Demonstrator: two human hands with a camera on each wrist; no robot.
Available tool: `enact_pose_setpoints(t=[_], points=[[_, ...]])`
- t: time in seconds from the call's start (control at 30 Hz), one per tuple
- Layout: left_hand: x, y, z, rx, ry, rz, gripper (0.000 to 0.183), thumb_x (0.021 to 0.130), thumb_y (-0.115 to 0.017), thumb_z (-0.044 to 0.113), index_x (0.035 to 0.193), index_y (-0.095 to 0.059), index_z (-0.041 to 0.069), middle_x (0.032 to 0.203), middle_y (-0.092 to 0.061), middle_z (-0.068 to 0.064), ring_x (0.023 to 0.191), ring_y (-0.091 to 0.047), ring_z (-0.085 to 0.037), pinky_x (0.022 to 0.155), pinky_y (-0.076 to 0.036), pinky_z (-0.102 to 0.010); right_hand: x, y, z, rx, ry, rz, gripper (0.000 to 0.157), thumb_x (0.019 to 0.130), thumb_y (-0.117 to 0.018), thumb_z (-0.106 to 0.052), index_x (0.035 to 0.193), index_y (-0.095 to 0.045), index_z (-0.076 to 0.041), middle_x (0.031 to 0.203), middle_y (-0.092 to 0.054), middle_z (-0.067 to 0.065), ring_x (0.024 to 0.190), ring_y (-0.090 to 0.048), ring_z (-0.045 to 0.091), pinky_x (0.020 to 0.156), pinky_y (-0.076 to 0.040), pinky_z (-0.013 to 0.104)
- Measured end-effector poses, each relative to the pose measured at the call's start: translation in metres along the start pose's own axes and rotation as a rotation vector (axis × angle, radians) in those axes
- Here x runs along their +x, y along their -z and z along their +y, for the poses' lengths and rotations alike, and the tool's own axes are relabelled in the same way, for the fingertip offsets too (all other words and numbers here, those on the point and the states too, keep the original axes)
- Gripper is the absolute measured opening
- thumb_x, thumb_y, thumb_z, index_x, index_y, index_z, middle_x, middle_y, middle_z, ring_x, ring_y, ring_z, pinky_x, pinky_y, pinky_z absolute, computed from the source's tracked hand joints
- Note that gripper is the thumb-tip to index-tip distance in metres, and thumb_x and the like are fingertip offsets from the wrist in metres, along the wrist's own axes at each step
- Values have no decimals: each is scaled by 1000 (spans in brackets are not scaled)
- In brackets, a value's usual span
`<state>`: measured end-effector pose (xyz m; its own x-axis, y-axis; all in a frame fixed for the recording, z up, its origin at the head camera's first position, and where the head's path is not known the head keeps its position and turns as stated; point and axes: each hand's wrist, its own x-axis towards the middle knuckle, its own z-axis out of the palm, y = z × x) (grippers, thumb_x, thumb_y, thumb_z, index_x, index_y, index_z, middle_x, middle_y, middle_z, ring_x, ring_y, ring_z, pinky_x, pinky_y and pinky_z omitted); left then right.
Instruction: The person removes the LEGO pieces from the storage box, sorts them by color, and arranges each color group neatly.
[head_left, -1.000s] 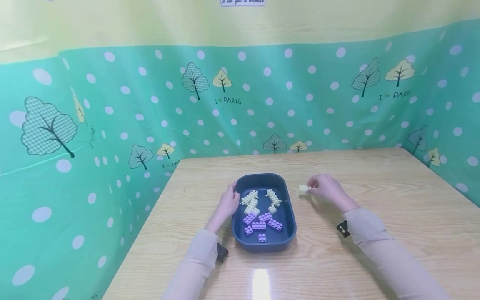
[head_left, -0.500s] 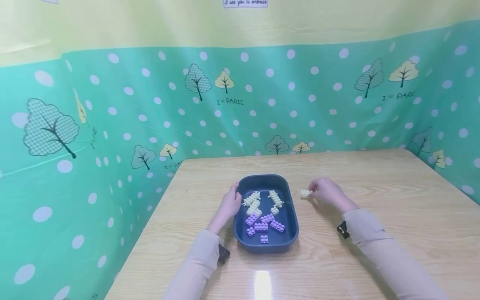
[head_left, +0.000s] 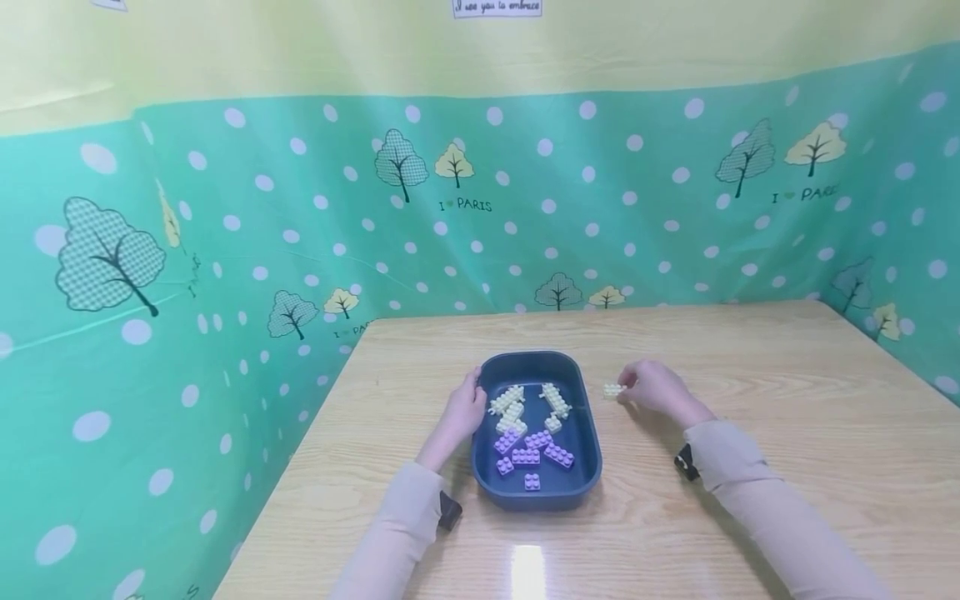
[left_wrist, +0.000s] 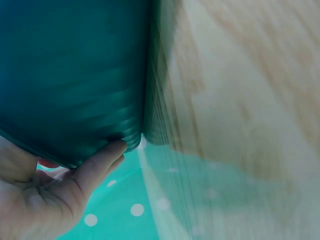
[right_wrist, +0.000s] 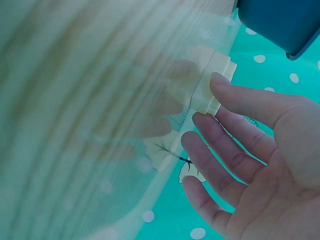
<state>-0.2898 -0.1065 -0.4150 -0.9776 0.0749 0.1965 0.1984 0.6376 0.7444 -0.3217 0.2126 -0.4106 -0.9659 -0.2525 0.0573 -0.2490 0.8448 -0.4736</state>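
Observation:
A dark blue rectangular bin (head_left: pixel 536 502) stands on the table, holding several cream and purple toy building bricks. My left hand (head_left: pixel 462 410) grips its left side near the far corner; in the left wrist view a straight finger (left_wrist: pixel 102 162) lies along the outer wall (left_wrist: pixel 75 90). Right of the bin, my right hand (head_left: pixel 657 392) pinches a cream toy brick (head_left: pixel 613 390) between thumb and fingertips. The right wrist view shows this brick (right_wrist: pixel 212 82) at the tabletop, its reflection directly against it, with the other fingers loosely bent below.
The light wood table (head_left: pixel 750 367) is glossy and reflects a bright patch at the front. Green dotted cloth (head_left: pixel 480 250) hangs behind the table and along its sides. Inside the bin, cream bricks (head_left: pixel 512 408) lie toward the back, purple bricks (head_left: pixel 526 456) toward the front.
My right hand lowers the cream brick slightly toward the table. The left hand keeps its grip on the bin. The whole head view shifts a little right and down.

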Motion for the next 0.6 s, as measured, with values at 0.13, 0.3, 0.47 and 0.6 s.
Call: enact_pose_setpoints(t=[0.13,0.3,0.47,0.6], points=[[-1,0,1,-2,3,-3,46,96,-37,6,139,-34,-9,142,-40,-26,128,-42,-41,107,-37,-49,0,-1,-1,-7,18,10,27,76,-72,-14,98,-67,1,91,-68,13,83,-62,27,77,-51,46],[-1,0,2,1,17,-8,47,96,-36,7,140,-33,-8,142,-39,-26,129,-42,-40,107,-36,-48,-2,1,-1,-15,43,13,32,75,-73,-14,102,-66,3,92,-68,16,83,-62,28,77,-51,46],[-3,0,3,7,25,-12,47,96,-36,8,141,-33,-7,141,-41,-27,125,-46,-41,105,-40,-49,-8,8,-3,22,24,22,36,81,-69,-16,111,-62,3,103,-65,21,91,-61,32,80,-51,49],[-3,1,5,2,33,-12,47,96,-37,8,140,-32,-8,140,-41,-28,124,-47,-41,103,-41,-49,-10,15,-13,22,64,113,33,88,-62,-19,113,-62,1,110,-64,22,97,-60,36,82,-51,51]])
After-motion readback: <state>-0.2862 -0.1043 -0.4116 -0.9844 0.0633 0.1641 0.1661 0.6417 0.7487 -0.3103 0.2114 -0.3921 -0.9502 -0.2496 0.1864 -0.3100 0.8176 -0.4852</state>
